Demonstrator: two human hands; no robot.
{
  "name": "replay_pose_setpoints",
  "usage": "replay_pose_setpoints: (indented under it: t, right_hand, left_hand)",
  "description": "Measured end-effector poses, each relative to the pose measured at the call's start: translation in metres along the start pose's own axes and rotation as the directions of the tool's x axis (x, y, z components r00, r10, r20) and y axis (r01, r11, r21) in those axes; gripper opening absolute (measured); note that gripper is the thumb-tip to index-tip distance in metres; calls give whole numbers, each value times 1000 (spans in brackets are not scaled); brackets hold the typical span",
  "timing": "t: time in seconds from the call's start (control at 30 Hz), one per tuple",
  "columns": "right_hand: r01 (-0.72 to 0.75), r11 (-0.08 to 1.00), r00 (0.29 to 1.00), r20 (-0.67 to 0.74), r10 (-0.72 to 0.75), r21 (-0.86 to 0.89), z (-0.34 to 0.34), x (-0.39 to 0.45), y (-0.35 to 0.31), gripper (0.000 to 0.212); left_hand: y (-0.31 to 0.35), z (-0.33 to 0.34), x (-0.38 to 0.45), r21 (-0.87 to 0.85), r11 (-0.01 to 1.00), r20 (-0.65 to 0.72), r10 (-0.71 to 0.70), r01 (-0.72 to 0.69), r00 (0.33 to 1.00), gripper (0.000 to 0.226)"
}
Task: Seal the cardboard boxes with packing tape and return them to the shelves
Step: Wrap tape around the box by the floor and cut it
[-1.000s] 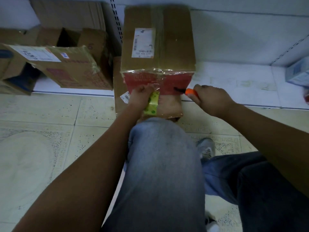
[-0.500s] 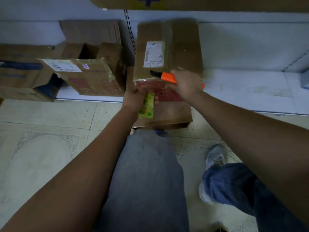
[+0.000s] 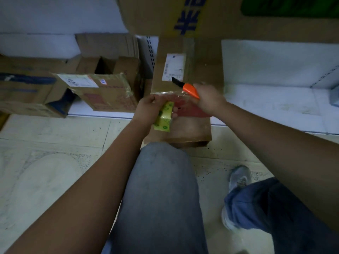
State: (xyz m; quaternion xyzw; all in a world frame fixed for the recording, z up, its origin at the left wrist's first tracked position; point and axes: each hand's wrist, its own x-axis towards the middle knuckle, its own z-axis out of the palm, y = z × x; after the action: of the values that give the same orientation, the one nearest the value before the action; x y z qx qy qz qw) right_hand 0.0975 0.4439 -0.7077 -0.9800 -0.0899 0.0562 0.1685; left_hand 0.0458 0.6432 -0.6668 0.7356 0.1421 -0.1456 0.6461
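Box (image 3: 201, 70) stands on its end at the lip of the bottom shelf (image 3: 275, 99), near face toward the person, clear tape shining across its top front edge. Left hand (image 3: 149, 109) at the near face, fingers curled round a yellow-green tape roll (image 3: 164, 116). Right hand (image 3: 209, 99) fisted on an orange knife (image 3: 190, 89), black blade out, tip over the lower edge of the white label (image 3: 174, 66) on the box top.

Around: knee (image 3: 161, 180) in grey jeans right up against the box bottom, blocks its lower near edge. Other leg in blue jeans and a grey shoe (image 3: 238, 180) off to the right on the tiled floor (image 3: 45, 171). Left of the box on the same shelf: a taped carton (image 3: 102, 92) tilted, an open carton (image 3: 106, 63) behind it, another open carton (image 3: 23, 88) with blue print far left. Overhead carton (image 3: 165, 13) crowds the top, overlaps the box's far end.

Writing: label print too small to read. Overhead carton has large blue characters, cut off, unreadable. Red patch on the box's near face, text blurred. Tilted carton has a white label and small blue sticker, illegible
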Motion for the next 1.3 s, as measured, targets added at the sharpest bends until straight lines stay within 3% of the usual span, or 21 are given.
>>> replay_pose_setpoints:
  t: [0.13,0.27,0.37,0.5,0.63,0.77,0.9,0.97,1.03,1.13,1.2,1.27,1.3]
  right_hand:
    - [34,997,999,-20,-33,71,-56,-73,14,30]
    - [-2,990,996,-85,-11,-144,-123,-176,35,39]
    - [-84,985,979,-194,53,-152,-165,-256,65,41]
    - [-285,955,883,-368,293,76,-213,-335,112,35]
    - [-294,929,765,-526,370,227,-255,-371,140,29]
    - [-199,957,654,-699,289,210,-300,-372,127,32]
    - [12,991,553,-826,107,136,-365,-330,98,38]
    - [21,994,588,-806,71,104,-396,-297,83,39]
    - [-9,998,670,-741,48,57,-418,-262,66,42]
    - [-120,980,781,-625,-8,-162,-433,-212,42,38]
    - [-162,968,852,-522,40,-191,-433,-189,32,35]
    - [-195,958,874,-480,72,-211,-429,-179,24,35]
    - [-209,954,845,-531,66,-214,-427,-180,20,34]
  left_hand:
    - [43,4,-41,78,989,56,124,-128,991,10]
    - [75,43,-88,100,975,212,174,-199,962,7]
    - [85,95,-132,63,982,340,148,-180,929,8]
    - [103,168,-183,-25,995,525,97,-98,846,16]
    - [141,226,-224,-119,982,611,188,-145,769,5]
    - [188,242,-248,-233,955,653,295,-185,697,10]
    - [239,227,-262,-288,901,609,433,-323,665,9]
    - [261,217,-266,-330,868,554,497,-372,668,10]
    - [276,205,-268,-365,835,485,548,-412,681,7]
    - [286,185,-269,-386,800,388,592,-459,706,10]
    - [287,172,-269,-371,787,351,611,-494,710,10]
    - [287,158,-269,-368,771,308,628,-520,714,10]
    - [287,151,-269,-374,764,287,634,-526,718,11]
